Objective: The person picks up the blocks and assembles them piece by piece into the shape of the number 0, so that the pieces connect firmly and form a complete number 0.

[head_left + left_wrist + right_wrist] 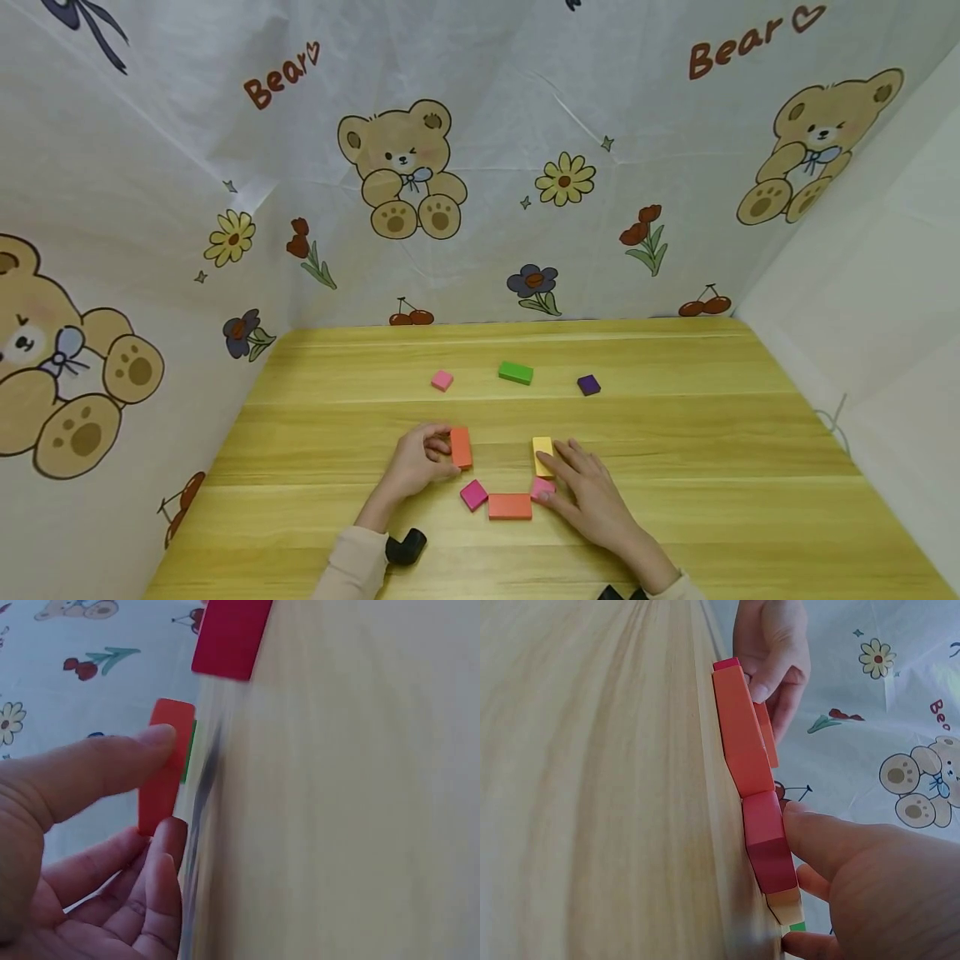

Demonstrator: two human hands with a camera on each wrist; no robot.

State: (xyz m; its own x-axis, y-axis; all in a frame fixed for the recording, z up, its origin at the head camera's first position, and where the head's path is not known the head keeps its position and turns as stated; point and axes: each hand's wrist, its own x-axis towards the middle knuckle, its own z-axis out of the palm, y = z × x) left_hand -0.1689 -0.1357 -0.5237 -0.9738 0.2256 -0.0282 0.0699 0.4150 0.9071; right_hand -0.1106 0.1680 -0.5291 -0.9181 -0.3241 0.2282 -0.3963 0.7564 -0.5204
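Note:
My left hand (pixel 416 458) pinches an orange-red rectangular block (pixel 461 448) between thumb and fingers; in the left wrist view the block (pixel 166 769) stands above the tabletop, thumb on its face. My right hand (pixel 588 496) rests at the other side, its thumb touching a pink block (pixel 543 488) and its fingers reaching a yellow block (pixel 542 457). That pink block meets a lying orange block (pixel 510 507), as the right wrist view shows with the pink block (pixel 768 844) under my thumb. A magenta block (pixel 474 495) sits turned at the orange block's left end.
Farther back on the wooden table (pixel 675 417) lie a small pink block (pixel 442 381), a green block (pixel 516 372) and a dark purple block (pixel 588 385). A bear-print cloth (pixel 487 267) hangs behind the table's far edge. A white cable (pixel 836 425) shows at the right.

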